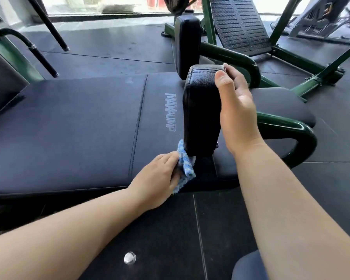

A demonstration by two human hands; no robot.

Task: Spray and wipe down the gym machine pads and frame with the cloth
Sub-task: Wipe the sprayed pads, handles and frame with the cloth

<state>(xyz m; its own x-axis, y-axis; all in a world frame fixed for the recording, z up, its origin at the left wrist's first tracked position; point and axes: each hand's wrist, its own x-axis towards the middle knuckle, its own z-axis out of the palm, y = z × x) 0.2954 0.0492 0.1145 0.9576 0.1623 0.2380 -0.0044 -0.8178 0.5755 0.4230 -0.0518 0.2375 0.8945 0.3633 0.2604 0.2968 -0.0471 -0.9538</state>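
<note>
1. Head view, step in hand: wiping, not spraying. The left hand (160,178) is pinching a bunched cloth (185,168) and pressing it against the lower near corner of the near upright pad (202,110).
2. The right hand (236,110) is clasping that pad's top right edge, thumb on the near face, fingers curling behind; judged to be steadying it against the wiping pressure.
3. No spray bottle is showing anywhere in this view.
4. Judged progress: mid-task. The far upright pad (187,47), the seat pad (69,126) to the left and the green frame (303,136) to the right are looking untouched, though wetness cannot be told.
5. Next move, as a judgement: the cloth is needing to travel up the pad's left side and over the rounded top, the right hand shifting its grip clear as it comes.
6. Materials: the cloth is looking like looped blue-and-white terry, soft and crumpled. The pads are black vinyl, faintly grained, with stitched seams and rounded corners. The frame is glossy painted tube, curving in a bend. The floor (170,239) is dark matte matting with seams.
</note>
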